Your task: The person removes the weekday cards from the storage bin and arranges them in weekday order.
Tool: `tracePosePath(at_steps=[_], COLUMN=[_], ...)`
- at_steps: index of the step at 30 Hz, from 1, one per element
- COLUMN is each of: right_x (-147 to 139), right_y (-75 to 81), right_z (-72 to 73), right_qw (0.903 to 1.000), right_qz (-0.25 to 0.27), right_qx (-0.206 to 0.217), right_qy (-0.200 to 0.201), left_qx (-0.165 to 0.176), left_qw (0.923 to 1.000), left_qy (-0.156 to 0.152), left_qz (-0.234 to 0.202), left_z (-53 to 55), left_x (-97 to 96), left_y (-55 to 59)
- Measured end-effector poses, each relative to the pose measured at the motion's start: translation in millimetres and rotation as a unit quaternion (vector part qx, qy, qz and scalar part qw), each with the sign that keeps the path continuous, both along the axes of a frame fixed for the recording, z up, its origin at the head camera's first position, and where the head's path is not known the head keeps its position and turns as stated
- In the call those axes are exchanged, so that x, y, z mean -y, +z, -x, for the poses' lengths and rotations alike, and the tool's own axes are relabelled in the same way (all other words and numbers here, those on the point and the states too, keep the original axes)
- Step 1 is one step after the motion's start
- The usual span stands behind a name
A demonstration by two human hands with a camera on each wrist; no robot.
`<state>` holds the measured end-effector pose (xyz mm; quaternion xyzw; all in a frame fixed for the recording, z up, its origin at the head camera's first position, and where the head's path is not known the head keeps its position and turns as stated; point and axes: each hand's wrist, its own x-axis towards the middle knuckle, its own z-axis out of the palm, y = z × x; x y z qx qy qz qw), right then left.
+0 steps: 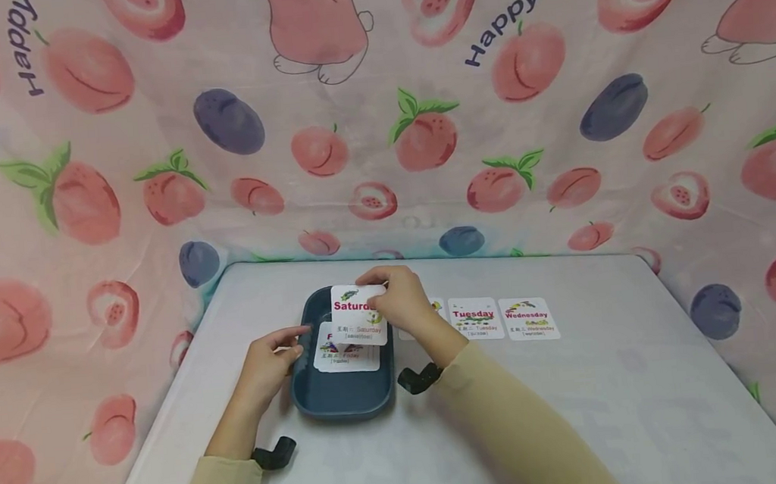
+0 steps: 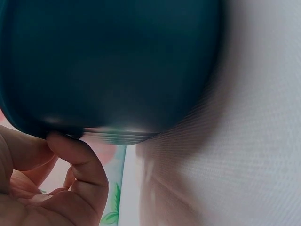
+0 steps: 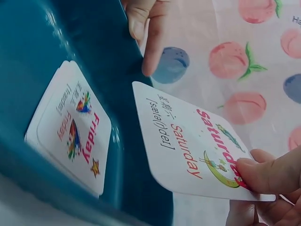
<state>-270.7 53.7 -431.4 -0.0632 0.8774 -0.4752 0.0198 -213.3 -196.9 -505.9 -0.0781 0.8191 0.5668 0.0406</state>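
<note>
My right hand (image 1: 395, 298) pinches a white Saturday card (image 3: 188, 141) by its corner, thumb on the printed face. The card is held above a dark blue tray (image 1: 342, 397), overlapping the Friday card (image 1: 352, 356) in the head view. In the right wrist view, the Friday card lies on at least one other card inside the tray. At the tray's left rim is my left hand (image 1: 265, 365), its thumb and index finger gripping the edge; the left wrist view shows these fingers (image 2: 84, 165) close up against the tray's side.
Right of the tray, a Tuesday card (image 1: 476, 318) and a Wednesday card (image 1: 529, 318) lie in a row on the white table (image 1: 579, 409). Another card (image 1: 437, 306) beside them is mostly hidden by my right hand. A fruit-patterned cloth (image 1: 365, 122) hangs behind.
</note>
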Motion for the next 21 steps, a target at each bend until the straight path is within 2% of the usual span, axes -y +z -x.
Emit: tracePosePath(at_steps=[12, 21], right_x=[-34, -70], right_y=[0.8, -4.6], right_z=[-9.5, -25.2], right_qw=[0.9989, 0.9987], right_qz=[0.037, 0.024], right_qx=[0.022, 0.033], right_qy=[-0.019, -0.030], left_qx=[0.007, 0.019], left_qw=[0.9999, 0.9998], left_qy=[0.008, 0.010], left_qz=[0.001, 0.002], left_z=[-1.2, -1.7], left_x=[0.8, 0.3], left_y=[2.2, 2.1])
